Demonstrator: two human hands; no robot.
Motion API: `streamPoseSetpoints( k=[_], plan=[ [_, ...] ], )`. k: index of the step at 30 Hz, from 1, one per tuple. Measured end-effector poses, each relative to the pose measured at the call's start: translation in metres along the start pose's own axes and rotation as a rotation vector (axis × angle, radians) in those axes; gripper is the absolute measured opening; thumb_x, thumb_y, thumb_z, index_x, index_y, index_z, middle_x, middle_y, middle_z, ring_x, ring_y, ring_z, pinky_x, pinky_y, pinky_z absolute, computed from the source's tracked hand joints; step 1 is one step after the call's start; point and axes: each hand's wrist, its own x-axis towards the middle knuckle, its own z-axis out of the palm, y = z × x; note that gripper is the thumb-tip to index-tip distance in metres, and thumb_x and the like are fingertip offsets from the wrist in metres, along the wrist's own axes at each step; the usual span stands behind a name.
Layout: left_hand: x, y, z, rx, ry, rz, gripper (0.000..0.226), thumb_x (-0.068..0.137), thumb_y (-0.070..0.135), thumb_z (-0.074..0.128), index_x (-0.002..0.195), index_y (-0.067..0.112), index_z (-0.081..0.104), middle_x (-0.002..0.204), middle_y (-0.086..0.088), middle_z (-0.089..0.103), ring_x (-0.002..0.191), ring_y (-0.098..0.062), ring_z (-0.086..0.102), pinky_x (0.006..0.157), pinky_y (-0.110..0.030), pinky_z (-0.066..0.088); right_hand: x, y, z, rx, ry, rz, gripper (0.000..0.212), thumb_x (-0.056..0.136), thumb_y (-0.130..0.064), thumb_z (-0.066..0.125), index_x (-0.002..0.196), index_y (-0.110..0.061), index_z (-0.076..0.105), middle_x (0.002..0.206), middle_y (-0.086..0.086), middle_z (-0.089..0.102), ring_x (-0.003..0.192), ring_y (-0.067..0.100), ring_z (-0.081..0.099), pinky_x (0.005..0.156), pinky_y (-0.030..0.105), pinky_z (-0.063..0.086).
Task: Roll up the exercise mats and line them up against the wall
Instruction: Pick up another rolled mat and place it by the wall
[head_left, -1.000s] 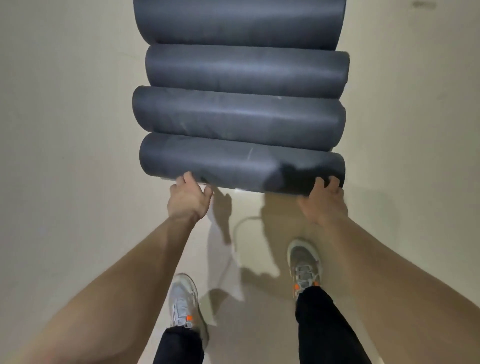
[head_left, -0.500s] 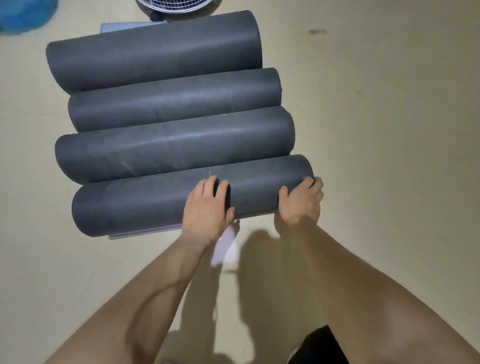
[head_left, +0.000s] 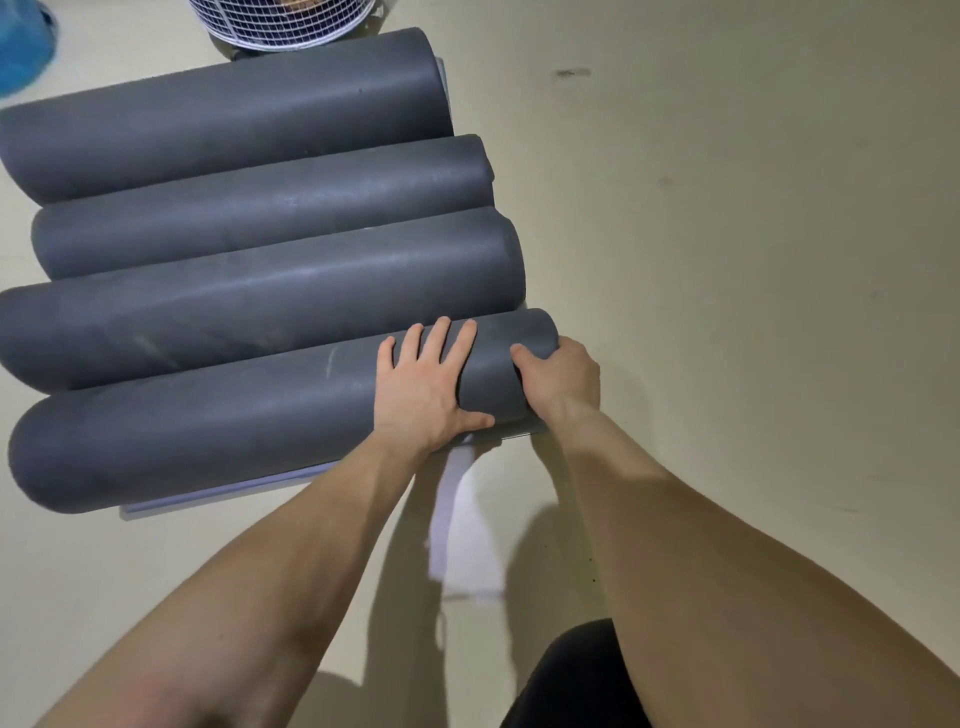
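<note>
spread the left hand (head_left: 426, 387) flatter and further over the top of the nearest rolled mat (head_left: 208, 431) than half a second before, fingers straight and pressing down. gripped that mat's right end with the right hand (head_left: 563, 379), thumb curled on top. kept it on the floor (head_left: 727, 260), touching the next of three other rolled mats (head_left: 260, 306) lying side by side beyond it, a pale sheet (head_left: 462, 499) showing under its near edge. glimpsed a white wire fan (head_left: 280, 26) just past the far roll.

Dark grey mats (head_left: 249, 249) (faintly scuffed), beige floor (head_left: 727, 260), white-wire fan (head_left: 283, 23).
</note>
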Motion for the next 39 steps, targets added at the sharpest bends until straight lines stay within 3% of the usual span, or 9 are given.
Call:
streamPoseSetpoints(
  k=[4, 10, 13, 17, 24, 28, 32, 34, 39],
  plan=[
    [0.000, 0.000, 0.005, 0.014, 0.000, 0.007, 0.118, 0.071, 0.088, 0.062, 0.164, 0.037, 0.009, 0.170, -0.005, 0.024, 0.154, -0.035, 0.023, 0.123, -0.057, 0.020, -0.005, 0.002, -0.001, -0.123, -0.061, -0.036, 0.064, 0.089, -0.056, 0.069, 0.136, -0.015, 0.054, 0.130, 0.009, 0.064, 0.116, 0.033, 0.062, 0.084, 0.035, 0.047],
    [-0.001, -0.004, -0.014, -0.038, -0.147, 0.043, 0.114, 0.082, 0.077, 0.064, 0.165, 0.033, -0.003, 0.174, -0.004, 0.007, 0.159, -0.032, 0.007, 0.128, -0.052, 0.010, -0.014, -0.010, 0.010, -0.286, -0.030, -0.023, 0.086, 0.091, -0.052, 0.062, 0.154, -0.005, 0.024, 0.156, 0.014, 0.036, 0.140, 0.036, 0.039, 0.112, 0.047, 0.039],
    [-0.028, -0.037, -0.036, -0.105, -0.145, -0.025, 0.099, 0.093, 0.067, 0.058, 0.166, 0.026, 0.004, 0.173, -0.003, 0.011, 0.159, -0.030, 0.011, 0.128, -0.047, 0.013, -0.042, -0.033, 0.026, -0.604, 0.076, -0.272, 0.097, 0.093, -0.049, 0.062, 0.161, -0.007, 0.007, 0.168, 0.014, 0.013, 0.151, 0.038, 0.019, 0.121, 0.051, 0.023],
    [-0.087, -0.137, -0.067, -0.101, -0.202, -0.254, 0.088, 0.098, 0.059, 0.055, 0.165, 0.019, 0.013, 0.169, -0.006, 0.026, 0.152, -0.031, 0.029, 0.121, -0.046, 0.030, -0.101, -0.088, 0.071, -0.773, -0.095, -0.664, 0.083, 0.096, -0.050, 0.058, 0.161, -0.013, 0.021, 0.167, 0.013, 0.020, 0.148, 0.036, 0.028, 0.118, 0.049, 0.030],
    [-0.146, -0.292, -0.087, -0.258, -0.401, -0.589, 0.070, 0.097, 0.055, 0.060, 0.150, 0.016, 0.038, 0.149, -0.014, 0.045, 0.133, -0.036, 0.051, 0.111, -0.049, 0.041, -0.168, -0.123, 0.161, -0.889, -0.391, -0.827, 0.071, 0.098, -0.052, 0.050, 0.157, -0.020, 0.028, 0.164, 0.008, 0.026, 0.143, 0.034, 0.034, 0.113, 0.045, 0.034],
    [-0.173, -0.328, -0.065, -0.376, -0.227, -0.707, 0.075, 0.098, 0.053, 0.059, 0.152, 0.011, 0.029, 0.151, -0.016, 0.036, 0.133, -0.041, 0.048, 0.108, -0.050, 0.043, -0.189, -0.132, 0.218, -0.938, -0.416, -0.920, 0.075, 0.097, -0.060, 0.049, 0.159, -0.023, 0.026, 0.167, 0.005, 0.022, 0.150, 0.033, 0.025, 0.119, 0.048, 0.025],
    [-0.173, -0.331, -0.023, -0.718, 0.007, -0.884, 0.085, 0.089, 0.058, 0.071, 0.144, 0.004, 0.034, 0.146, -0.017, 0.048, 0.127, -0.038, 0.055, 0.104, -0.048, 0.048, -0.193, -0.126, 0.268, -0.998, -0.416, -0.893, 0.128, 0.072, -0.086, 0.064, 0.164, -0.033, -0.009, 0.173, -0.001, -0.011, 0.158, 0.030, -0.012, 0.119, 0.067, -0.004],
    [-0.171, -0.324, -0.003, -0.853, 0.155, -0.947, 0.080, 0.083, 0.056, 0.078, 0.137, 0.008, 0.043, 0.137, -0.012, 0.056, 0.122, -0.033, 0.060, 0.099, -0.046, 0.051, -0.190, -0.115, 0.284, -1.051, -0.331, -0.924, 0.144, 0.063, -0.084, 0.074, 0.161, -0.035, -0.020, 0.172, 0.000, -0.017, 0.157, 0.032, -0.016, 0.117, 0.071, -0.004],
    [-0.171, -0.303, 0.025, -0.861, 0.384, -0.994, 0.080, 0.083, 0.055, 0.077, 0.143, 0.016, 0.042, 0.131, -0.009, 0.055, 0.118, -0.030, 0.056, 0.098, -0.045, 0.050, -0.183, -0.098, 0.301, -1.064, -0.130, -1.021, 0.133, 0.075, -0.070, 0.076, 0.161, -0.032, -0.018, 0.172, 0.003, -0.010, 0.158, 0.033, -0.005, 0.115, 0.072, 0.003]
  ],
)
